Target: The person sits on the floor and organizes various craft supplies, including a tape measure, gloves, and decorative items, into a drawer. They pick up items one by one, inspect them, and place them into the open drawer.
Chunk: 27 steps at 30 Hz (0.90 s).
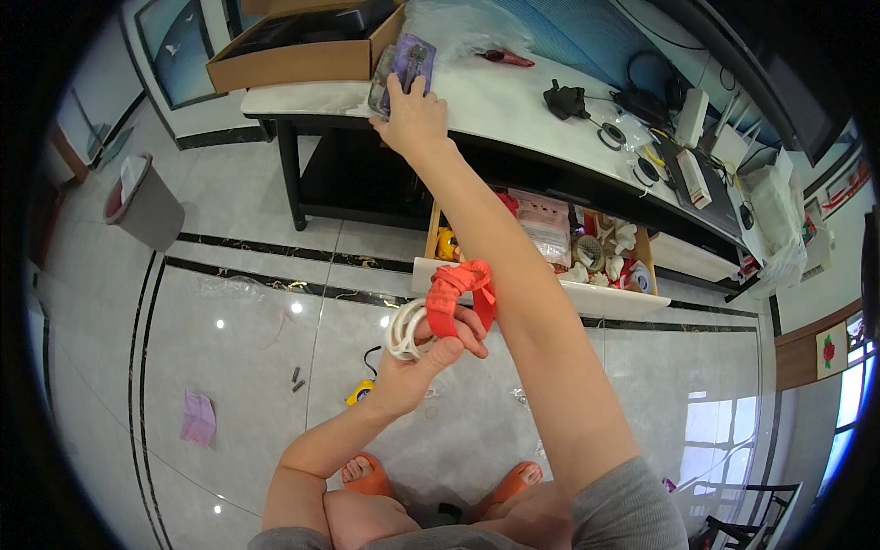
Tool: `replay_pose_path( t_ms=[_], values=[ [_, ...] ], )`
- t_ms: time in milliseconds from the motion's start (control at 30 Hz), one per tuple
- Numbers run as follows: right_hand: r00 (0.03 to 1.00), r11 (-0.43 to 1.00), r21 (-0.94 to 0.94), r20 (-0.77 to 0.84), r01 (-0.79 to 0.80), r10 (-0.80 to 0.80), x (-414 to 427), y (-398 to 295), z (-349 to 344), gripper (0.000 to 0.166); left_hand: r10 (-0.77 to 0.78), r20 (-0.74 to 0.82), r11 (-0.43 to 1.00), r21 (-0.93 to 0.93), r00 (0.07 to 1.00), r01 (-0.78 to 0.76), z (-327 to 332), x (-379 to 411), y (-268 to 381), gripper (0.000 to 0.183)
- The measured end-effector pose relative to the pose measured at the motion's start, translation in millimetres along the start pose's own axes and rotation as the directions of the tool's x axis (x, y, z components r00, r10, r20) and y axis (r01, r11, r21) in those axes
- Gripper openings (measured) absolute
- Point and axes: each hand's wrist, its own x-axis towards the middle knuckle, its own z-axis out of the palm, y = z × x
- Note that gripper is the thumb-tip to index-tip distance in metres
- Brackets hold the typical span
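Observation:
My left hand holds a red fabric band wound into a loop, along with a coiled white cable. Farther out, my right hand reaches over the near edge of the white-topped TV cabinet. Its fingers touch a purple flat package with a dark item in it; whether they grip it cannot be told. Beside that package, partly under the hand, lies a greyish clear pack. An open cardboard box with black contents stands just left of both packs.
Below the cabinet top, an open drawer full of small goods juts out under my right forearm. Cables and a black laptop lie at the right. A grey waste bin stands left. On the floor are a yellow tape measure, batteries and pink paper.

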Motion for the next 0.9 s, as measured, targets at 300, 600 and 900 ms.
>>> replay_pose_path(
  t_ms=[300,600,900],
  values=[
    [0.978,0.922,0.377,-0.207,0.086,-0.007,-50,74,-52,0.046,-0.194,-0.219,0.965,-0.217,0.956,0.146,3,0,-9,0.015],
    [0.877,-0.248,0.884,0.445,-0.397,0.18,-198,104,-155,0.043,-0.188,-0.242,0.894,-0.444,0.952,0.063,-4,53,-35,0.042],
    [0.953,0.442,0.856,0.169,-0.268,0.25,-245,124,-151,0.066,-0.295,-0.289,0.916,-0.357,0.911,0.183,9,54,-54,0.046]
  ],
)
